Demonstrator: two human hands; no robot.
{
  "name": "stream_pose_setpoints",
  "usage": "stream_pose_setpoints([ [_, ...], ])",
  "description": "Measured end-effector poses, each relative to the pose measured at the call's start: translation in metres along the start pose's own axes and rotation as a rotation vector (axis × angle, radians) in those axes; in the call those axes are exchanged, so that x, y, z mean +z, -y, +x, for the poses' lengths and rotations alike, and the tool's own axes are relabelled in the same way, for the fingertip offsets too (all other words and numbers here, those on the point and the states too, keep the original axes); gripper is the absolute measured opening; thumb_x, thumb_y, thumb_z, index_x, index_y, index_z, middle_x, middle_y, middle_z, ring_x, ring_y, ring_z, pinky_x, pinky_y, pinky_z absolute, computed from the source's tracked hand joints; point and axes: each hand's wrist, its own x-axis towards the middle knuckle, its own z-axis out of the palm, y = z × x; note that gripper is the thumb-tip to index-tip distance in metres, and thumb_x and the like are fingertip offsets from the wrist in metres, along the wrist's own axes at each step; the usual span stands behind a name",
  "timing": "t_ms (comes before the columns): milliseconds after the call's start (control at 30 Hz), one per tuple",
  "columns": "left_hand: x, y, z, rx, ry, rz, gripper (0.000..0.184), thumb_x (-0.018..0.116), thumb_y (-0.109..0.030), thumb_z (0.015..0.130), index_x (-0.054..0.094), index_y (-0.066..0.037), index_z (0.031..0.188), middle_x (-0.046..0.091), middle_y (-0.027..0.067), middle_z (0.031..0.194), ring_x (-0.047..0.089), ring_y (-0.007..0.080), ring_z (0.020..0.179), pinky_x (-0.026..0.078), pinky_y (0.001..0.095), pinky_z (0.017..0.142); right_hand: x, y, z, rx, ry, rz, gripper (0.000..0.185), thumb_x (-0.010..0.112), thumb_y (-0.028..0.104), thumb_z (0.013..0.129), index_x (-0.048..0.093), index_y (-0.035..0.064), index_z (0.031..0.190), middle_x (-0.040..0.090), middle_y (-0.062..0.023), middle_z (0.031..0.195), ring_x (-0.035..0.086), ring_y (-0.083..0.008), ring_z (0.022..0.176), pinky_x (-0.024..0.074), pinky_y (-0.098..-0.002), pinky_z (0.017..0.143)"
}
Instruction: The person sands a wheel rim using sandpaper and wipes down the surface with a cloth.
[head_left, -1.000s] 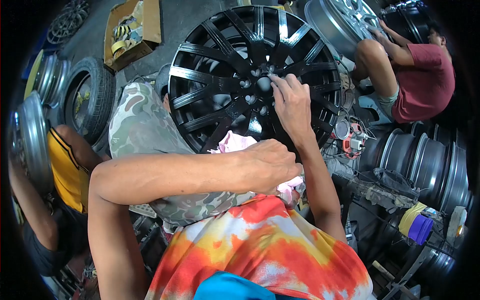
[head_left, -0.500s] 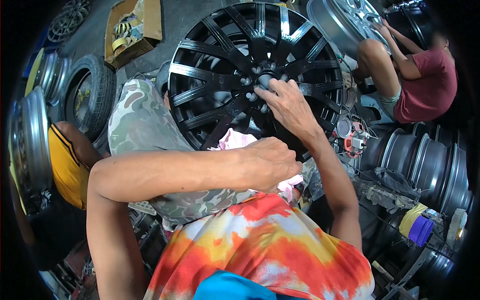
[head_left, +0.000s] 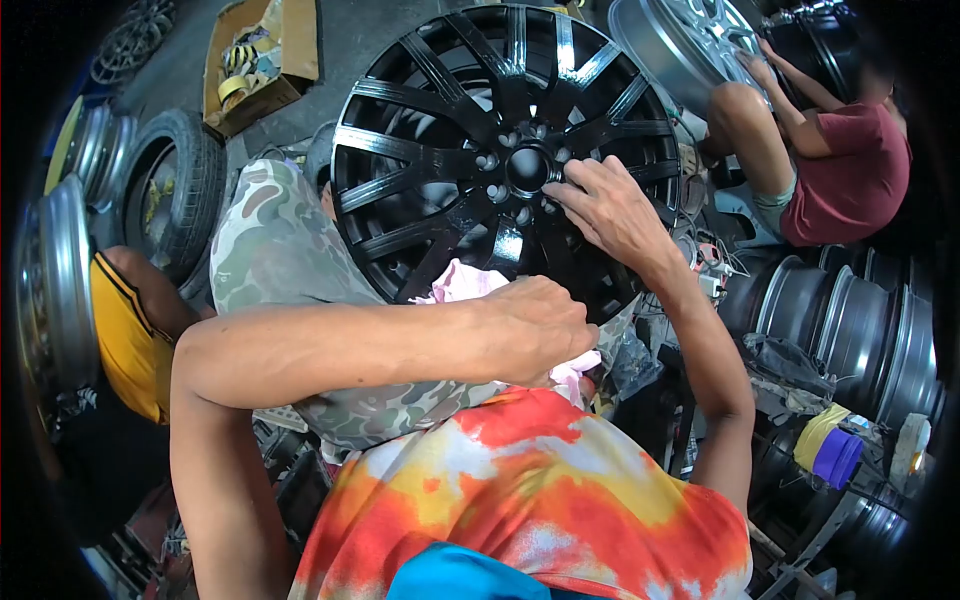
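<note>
A glossy black alloy wheel (head_left: 515,85) with paired spokes lies in front of my knees, its round centre bore and several lug holes facing up. My right hand (head_left: 615,215) is over the right side of the hub. Its fingers are bent together, with the tips at a lug hole beside the bore; whatever they pinch, if anything, is too small to see. My left hand (head_left: 540,325) is a fist at the wheel's near edge. Pink cloth (head_left: 463,282) sticks out on both sides of that fist.
At the right a person in a maroon shirt (head_left: 850,170) handles a silver wheel (head_left: 690,50). Stacked rims (head_left: 850,310) stand below. To the left are a tire (head_left: 195,190), an open cardboard box (head_left: 295,45) and someone in yellow shorts (head_left: 130,340).
My right hand has shifted right, off the centre bore, to the lug holes beside it, and the bore now shows. My left hand stays on the pink cloth.
</note>
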Motion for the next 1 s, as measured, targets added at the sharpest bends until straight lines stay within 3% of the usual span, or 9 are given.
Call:
stream_pose_setpoints([
  [267,-0.005,-0.002,0.001,-0.037,0.042,-0.005,0.039,0.083,-0.008,0.058,0.062,0.005,0.088,0.066,0.0193,0.065,0.071,0.0393,0.070,0.054,0.0463,0.057,-0.011,-0.001,0.002,0.096,-0.138,0.121,0.035,0.073,0.010,0.082,0.069,0.0092,0.117,0.056,-0.0078,0.098,0.057,-0.0256,0.091,0.0424,-0.0385,0.082],
  [333,-0.001,-0.001,0.004,-0.030,0.063,0.001,0.039,0.083,-0.008,0.058,0.062,0.005,0.088,0.066,0.0194,0.065,0.071,0.0392,0.070,0.054,0.0460,0.057,-0.008,0.000,0.009,0.058,-0.268,0.066,0.040,0.073,0.008,0.081,0.069,0.0095,0.120,0.055,-0.0072,0.094,0.056,-0.0252,0.087,0.0425,-0.0379,0.080],
  [467,0.000,-0.001,0.009,-0.023,0.093,0.031,0.039,0.082,-0.007,0.058,0.062,0.005,0.090,0.066,0.0197,0.065,0.071,0.0391,0.069,0.054,0.0455,0.057,0.015,0.003,0.032,-0.011,-0.248,-0.101,0.041,0.073,0.010,0.079,0.068,0.0097,0.119,0.056,-0.0047,0.104,0.057,-0.0205,0.095,0.0438,-0.0353,0.083],
  [700,0.000,0.001,0.003,-0.034,0.043,0.018,0.038,0.080,-0.008,0.061,0.062,0.005,0.091,0.065,0.0197,0.065,0.070,0.0391,0.068,0.054,0.0454,0.056,0.031,-0.005,0.032,0.072,-0.238,-0.109,0.047,0.074,0.007,0.078,0.067,0.0104,0.124,0.057,-0.0066,0.105,0.057,-0.0225,0.094,0.0420,-0.0363,0.083],
  [800,-0.002,0.000,0.002,-0.046,0.066,0.038,0.037,0.080,-0.008,0.062,0.062,0.005,0.091,0.065,0.0196,0.065,0.070,0.0393,0.069,0.054,0.0456,0.056,0.028,-0.003,0.028,0.137,-0.245,-0.120,0.043,0.072,0.007,0.081,0.067,0.0093,0.124,0.057,-0.0064,0.105,0.058,-0.0219,0.094,0.0415,-0.0358,0.082],
  [867,-0.003,-0.001,0.001,-0.047,0.059,0.021,0.038,0.082,-0.009,0.062,0.061,0.005,0.091,0.066,0.0193,0.066,0.070,0.0391,0.069,0.054,0.0458,0.057,0.028,0.002,0.025,0.204,-0.231,-0.181,0.035,0.062,0.008,0.085,0.069,0.0063,0.119,0.059,-0.0048,0.103,0.058,-0.0200,0.094,0.0426,-0.0358,0.081],
  [1000,-0.005,-0.005,0.000,-0.050,0.065,0.036,0.041,0.085,-0.011,0.060,0.061,0.005,0.090,0.066,0.0188,0.066,0.071,0.0389,0.069,0.054,0.0458,0.057,0.026,0.016,0.015,0.278,-0.169,-0.188,0.032,0.062,0.008,0.085,0.069,0.0031,0.116,0.059,-0.0056,0.102,0.059,-0.0205,0.094,0.0423,-0.0359,0.080],
])
